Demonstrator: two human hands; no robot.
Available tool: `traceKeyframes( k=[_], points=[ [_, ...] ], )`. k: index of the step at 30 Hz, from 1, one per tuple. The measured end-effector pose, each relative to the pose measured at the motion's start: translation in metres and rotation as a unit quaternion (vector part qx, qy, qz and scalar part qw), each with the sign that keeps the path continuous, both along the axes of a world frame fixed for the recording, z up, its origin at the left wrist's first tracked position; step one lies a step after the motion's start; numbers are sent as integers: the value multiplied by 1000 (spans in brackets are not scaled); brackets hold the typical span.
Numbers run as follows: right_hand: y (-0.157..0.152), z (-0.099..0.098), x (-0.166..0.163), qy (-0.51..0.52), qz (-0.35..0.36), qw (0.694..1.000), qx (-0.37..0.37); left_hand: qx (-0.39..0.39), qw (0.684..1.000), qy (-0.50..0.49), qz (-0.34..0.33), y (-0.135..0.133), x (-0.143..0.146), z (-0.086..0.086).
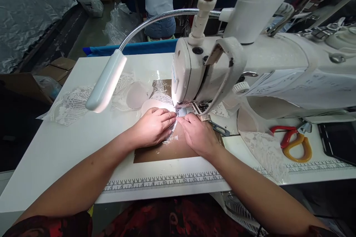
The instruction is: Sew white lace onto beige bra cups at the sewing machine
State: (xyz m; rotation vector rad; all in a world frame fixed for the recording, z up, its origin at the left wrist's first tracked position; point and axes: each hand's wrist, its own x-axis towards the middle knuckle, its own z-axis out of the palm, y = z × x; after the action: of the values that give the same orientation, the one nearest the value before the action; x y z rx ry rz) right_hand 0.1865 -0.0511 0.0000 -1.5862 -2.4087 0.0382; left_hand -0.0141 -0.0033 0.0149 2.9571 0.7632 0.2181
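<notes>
Patterned clothing at six o'clock; pale lace-edged piece near dial centre.
Left hand lies flat on it; right hand half-curled, hold unclear. Likely light, soft, snag-prone: best held by edges.

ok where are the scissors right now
In the head view, the scissors lie on the table to the right of the right hand, between the pale lace piece and the flat black object, just behind the printed ruler strip.
</notes>
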Motion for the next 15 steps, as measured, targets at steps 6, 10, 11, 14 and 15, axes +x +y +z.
traceKeyframes(
  k=[6, 10, 11, 14, 15],
  points=[
    [0, -2, 1, 21, -4, 1000, 22, 10, 1000, 11, 7, -3, 4, 1],
    [0, -3, 2, 22, 1, 999, 27, 12, 1000, 13, 22, 0, 3, 1],
    [0, -2, 2, 20, 2, 999, 25, 15, 999, 11, 27, 1, 3, 1],
    [0, -2, 4, 19, 7, 1000, 20, 18, 999, 7, 39, 3, 4, -1],
    [0, -1, 4, 22, 10, 1000, 19, 18, 999, 5, 43, 3, 4, -1]
  ],
)
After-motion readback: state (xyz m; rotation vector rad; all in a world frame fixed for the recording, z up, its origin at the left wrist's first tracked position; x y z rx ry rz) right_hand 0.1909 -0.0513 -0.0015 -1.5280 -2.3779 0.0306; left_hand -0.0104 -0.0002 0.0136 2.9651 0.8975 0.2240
